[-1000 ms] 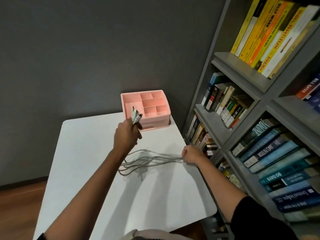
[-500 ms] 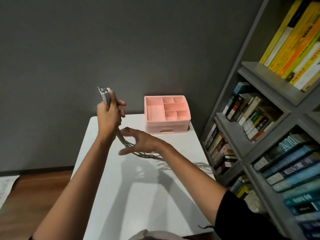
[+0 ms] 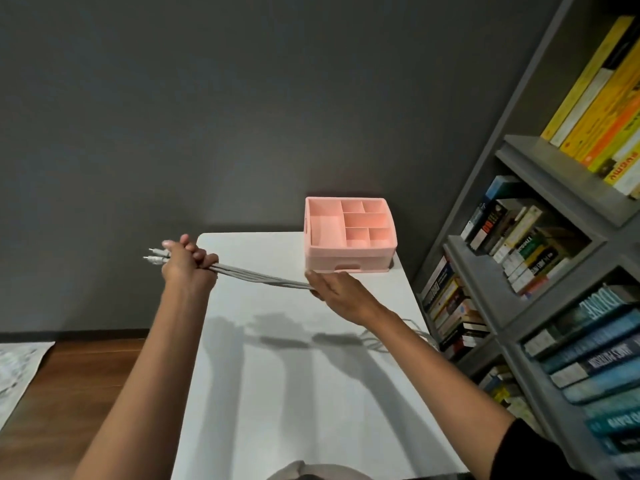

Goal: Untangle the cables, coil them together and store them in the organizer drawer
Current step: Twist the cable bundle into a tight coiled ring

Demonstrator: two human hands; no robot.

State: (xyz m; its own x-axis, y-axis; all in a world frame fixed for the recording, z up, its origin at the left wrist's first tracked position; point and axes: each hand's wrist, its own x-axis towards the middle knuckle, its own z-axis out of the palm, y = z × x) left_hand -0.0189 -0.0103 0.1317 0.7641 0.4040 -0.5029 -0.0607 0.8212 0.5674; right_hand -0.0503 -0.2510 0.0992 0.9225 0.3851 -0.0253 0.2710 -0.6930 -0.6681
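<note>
Several grey cables stretch taut above the white table. My left hand grips them near their plug ends, which stick out to the left past the table's edge. My right hand holds the bundle further along, palm down with the cables running under the fingers, just in front of the pink organizer. The rest of the cables trail behind my right forearm to the table's right edge. The organizer's drawer at its base looks closed.
A grey bookshelf packed with books stands right against the table's right side. A dark grey wall is behind the table. Wooden floor and a pale mat lie to the left.
My left hand has lowered and swung left with the plug ends. My right hand has slid right along the cables toward the organizer, pulling the bundle straight.
</note>
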